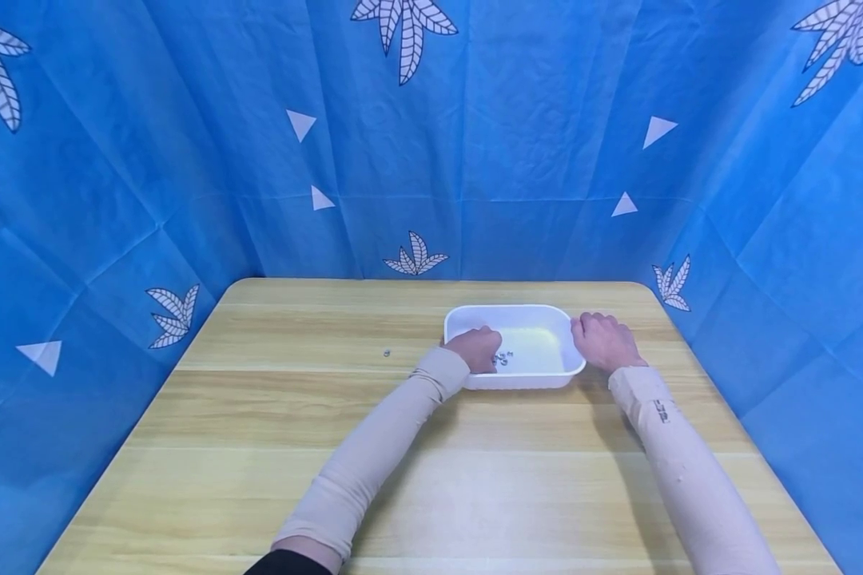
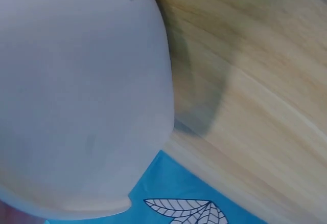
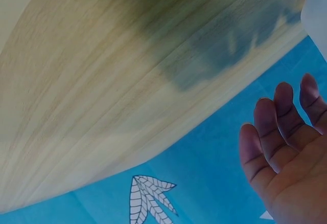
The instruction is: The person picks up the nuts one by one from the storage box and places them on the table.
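Note:
In the head view a white plastic tray [image 1: 525,382] stands toward the far right of the table. My left hand [image 1: 477,349] reaches over its front left corner, fingers bent down inside beside several small shiny metal pieces [image 1: 503,359]. Its fingertips are hidden, so I cannot tell whether they hold one. At the tray's right end my right hand [image 1: 607,342] grips the rim. The right wrist view shows bent fingers [image 3: 263,132] close to the tray's white wall [image 3: 318,17], the thumb out of sight. In the left wrist view the tray's outer side [image 2: 87,96] fills the left half.
One small metal piece [image 1: 387,352] lies on the wooden table [image 1: 295,415], left of the tray. Blue curtains [image 1: 532,160] with white leaf and triangle prints stand around the back and both sides of the table.

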{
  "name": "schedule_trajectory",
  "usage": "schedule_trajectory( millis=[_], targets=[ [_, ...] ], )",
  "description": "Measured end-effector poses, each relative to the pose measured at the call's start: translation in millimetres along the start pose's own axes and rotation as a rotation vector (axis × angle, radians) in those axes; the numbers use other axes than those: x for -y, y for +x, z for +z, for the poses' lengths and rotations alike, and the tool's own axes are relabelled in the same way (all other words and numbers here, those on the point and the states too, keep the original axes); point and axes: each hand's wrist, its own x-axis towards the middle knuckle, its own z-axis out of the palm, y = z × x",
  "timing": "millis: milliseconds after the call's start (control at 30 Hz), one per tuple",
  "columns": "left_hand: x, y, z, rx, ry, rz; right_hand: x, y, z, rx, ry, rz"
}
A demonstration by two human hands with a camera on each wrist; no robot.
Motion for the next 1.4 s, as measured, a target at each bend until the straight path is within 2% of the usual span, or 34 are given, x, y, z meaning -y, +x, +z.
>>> schedule_trajectory(
  millis=[233,467,667,933,1100,1400],
  targets=[
    [-0.8,6.0,4.6,-0.019,0.071,0.032,-1,0,2,-0.004,0.006,-0.003],
    [-2.0,4.7,4.6,-0.057,0.110,0.084,-2,0,2,-0.014,0.011,-0.004],
    [-0.2,6.6,7.2,-0.061,0.127,0.112,-2,0,3,-0.012,0.007,-0.001],
    [8.5,8.9,6.5,-0.029,-0.045,0.096,-3,-1,3,-0.017,0.012,-0.002],
    [10.5,7.5,2.3,-0.038,-0.140,0.086,-2,-1,2,-0.013,0.018,0.002],
    [14.4,5.2,-1.6,-0.071,-0.253,0.138,-1,-1,1,-0.002,0.011,-0.002]
  ],
)
